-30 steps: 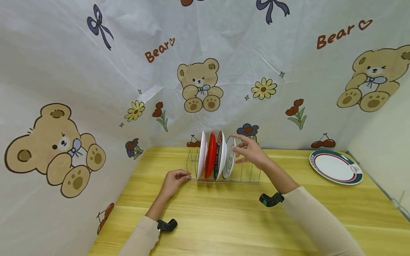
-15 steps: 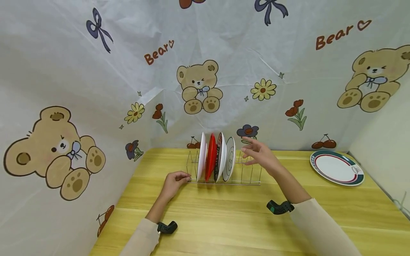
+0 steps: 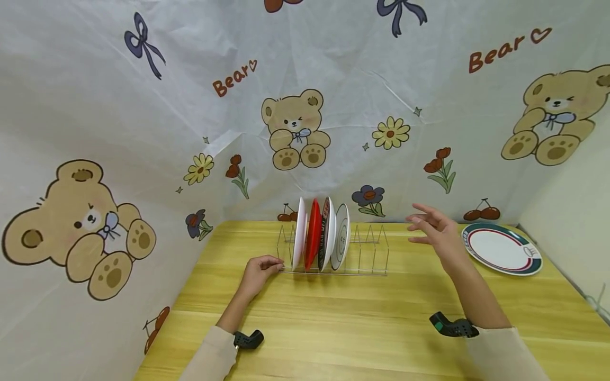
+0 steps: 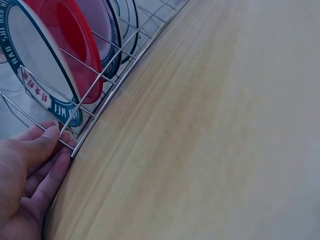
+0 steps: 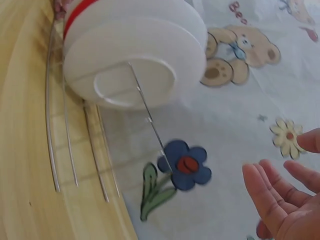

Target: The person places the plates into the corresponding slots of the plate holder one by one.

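Has drawn the right hand off to the right since a second ago, from beside the ringed plate to a spot between the wire rack and the green-rimmed plate, near the back right corner of the tabletop. Keeps the left hand at the rack's front left corner, as before. Keeps four plates on edge in the rack too: from the left, a white plate, a red plate, a dark-rimmed plate, then the ringed one. Shows, in the left wrist view but not the head view, a teal lettered rim on the white plate's outer face. Shows, in the right wrist view alone, a plain white underside with a round foot, probably the ringed plate's. Pinches the rack, set near the tabletop's back edge, between left thumb and fingertips; holds the right fingers loose and apart in midair, nearest the green-rimmed plate, well clear of the racked ones.
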A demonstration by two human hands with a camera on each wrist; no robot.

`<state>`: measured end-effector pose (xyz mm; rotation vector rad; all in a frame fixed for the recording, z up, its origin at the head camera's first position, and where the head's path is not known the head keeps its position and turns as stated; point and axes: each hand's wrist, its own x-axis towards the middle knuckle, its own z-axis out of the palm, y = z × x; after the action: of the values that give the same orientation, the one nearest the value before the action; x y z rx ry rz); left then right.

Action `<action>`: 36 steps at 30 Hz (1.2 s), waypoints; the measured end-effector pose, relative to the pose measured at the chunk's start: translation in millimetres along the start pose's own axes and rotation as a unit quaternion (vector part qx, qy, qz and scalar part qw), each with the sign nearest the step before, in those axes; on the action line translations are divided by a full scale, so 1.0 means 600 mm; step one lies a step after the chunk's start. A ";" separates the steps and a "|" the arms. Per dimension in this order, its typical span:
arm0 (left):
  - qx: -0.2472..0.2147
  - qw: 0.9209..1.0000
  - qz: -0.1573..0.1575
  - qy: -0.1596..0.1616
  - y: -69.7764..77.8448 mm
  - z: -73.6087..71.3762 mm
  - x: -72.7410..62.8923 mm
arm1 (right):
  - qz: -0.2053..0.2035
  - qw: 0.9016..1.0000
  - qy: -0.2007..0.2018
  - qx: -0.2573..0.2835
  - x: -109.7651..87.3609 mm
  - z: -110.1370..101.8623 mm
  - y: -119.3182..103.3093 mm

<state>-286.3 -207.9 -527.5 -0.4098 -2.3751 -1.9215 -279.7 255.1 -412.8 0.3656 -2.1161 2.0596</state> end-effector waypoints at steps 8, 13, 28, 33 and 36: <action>-0.001 1.000 0.000 0.005 -0.002 0.003 0.000 | 0.010 0.995 0.091 0.030 -0.021 -0.086 -0.003; 0.005 1.000 0.002 0.007 -0.004 0.002 0.004 | 0.006 0.993 0.100 0.058 -0.028 -0.132 0.002; 0.006 1.000 0.005 -0.005 -0.002 -0.006 0.007 | 0.095 0.971 0.181 0.123 -0.068 -0.279 0.040; 0.007 1.000 0.001 -0.004 -0.003 -0.005 0.007 | 0.128 0.960 0.237 0.073 -0.082 -0.313 0.059; 0.006 1.000 -0.002 -0.002 -0.005 -0.004 0.007 | 0.144 0.946 0.287 0.034 -0.087 -0.327 0.071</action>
<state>-291.3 -210.3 -529.1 -0.4095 -2.3920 -1.9084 -251.9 455.0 -461.9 -0.5124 -1.8130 2.0475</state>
